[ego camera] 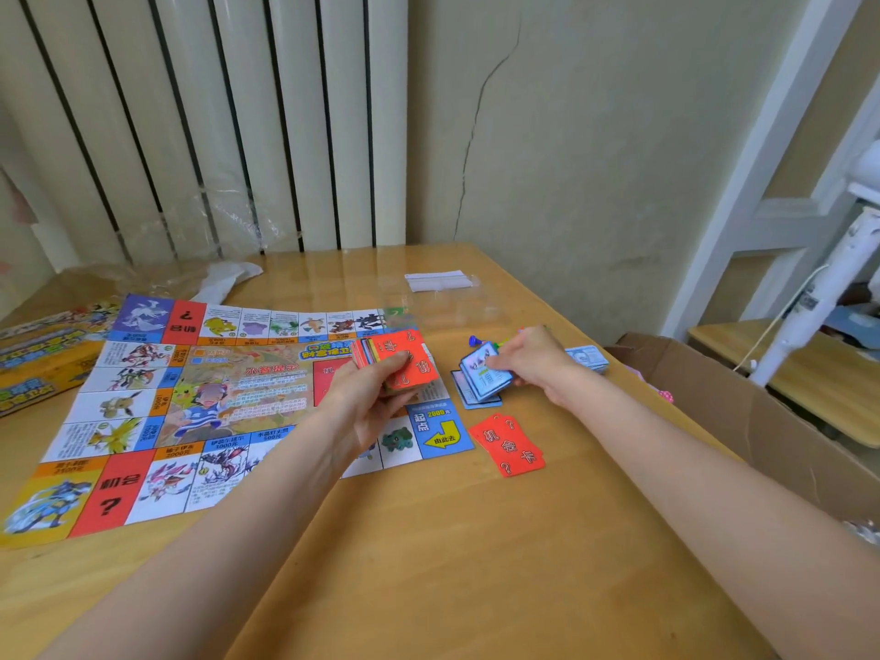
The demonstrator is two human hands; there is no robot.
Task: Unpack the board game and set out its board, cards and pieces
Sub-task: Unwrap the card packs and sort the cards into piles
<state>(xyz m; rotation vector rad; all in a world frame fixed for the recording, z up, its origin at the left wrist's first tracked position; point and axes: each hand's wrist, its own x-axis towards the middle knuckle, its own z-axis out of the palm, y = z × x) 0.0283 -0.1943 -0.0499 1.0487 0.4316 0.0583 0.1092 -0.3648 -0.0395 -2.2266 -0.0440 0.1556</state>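
A person sorts game cards over an unfolded board on a wooden table.

The left hand (376, 393) grips a thick deck of cards (400, 359), red card on top, above the board's right edge; the right hand (528, 362) pinches a blue card (483, 371) over a small blue pile (476, 395) lying just beside the board. A short stack of red cards (508, 444) lies on the table (476, 564) near the board's corner. The paper board (190, 407) is spread flat to the left. Small coloured pieces (481, 342) and a bundle of pale notes (588, 358) sit behind the right hand. The game box (43, 354) rests at far left, a cardboard carton (743, 421) at right.
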